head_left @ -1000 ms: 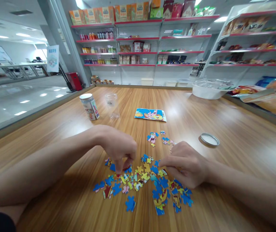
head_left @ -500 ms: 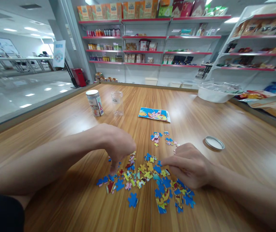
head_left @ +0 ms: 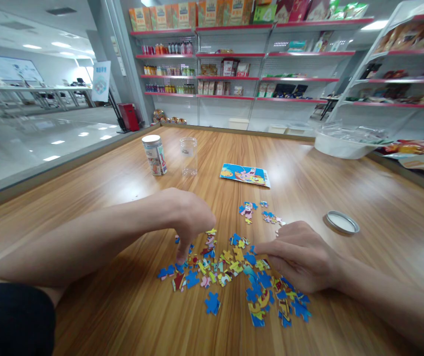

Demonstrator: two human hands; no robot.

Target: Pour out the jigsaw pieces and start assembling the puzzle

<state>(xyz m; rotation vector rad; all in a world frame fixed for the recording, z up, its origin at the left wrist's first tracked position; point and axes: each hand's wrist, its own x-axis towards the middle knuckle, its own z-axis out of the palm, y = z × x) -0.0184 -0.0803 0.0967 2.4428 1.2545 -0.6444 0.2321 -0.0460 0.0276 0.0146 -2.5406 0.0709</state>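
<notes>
Loose jigsaw puzzle pieces (head_left: 224, 278), mostly blue and yellow, lie in a spread on the wooden table. My left hand (head_left: 193, 212) arches over their left side, one digit pointing down onto blue pieces (head_left: 181, 267); its other fingers are largely hidden behind the hand. Over the right side, my right hand (head_left: 301, 254) has its index finger stretched to a small blue piece (head_left: 252, 249), the other fingers bent under. No piece shows lifted in either hand. Beyond them lie a joined pink-and-blue cluster (head_left: 248, 210) and a smaller joined strip (head_left: 269, 216).
A cartoon picture card (head_left: 245, 174) lies farther back. A lidded printed jar (head_left: 155, 157) and a clear open jar (head_left: 189, 158) stand at back left. On the right are a round metal-rimmed lid (head_left: 342, 222) and a white bowl (head_left: 341, 144) holding clear plastic. Stocked shelves (head_left: 230, 54) stand behind.
The whole view has shifted, so everything sits slightly farther right in the picture. Against the puzzle pieces, both hands stay in nearly the same places.
</notes>
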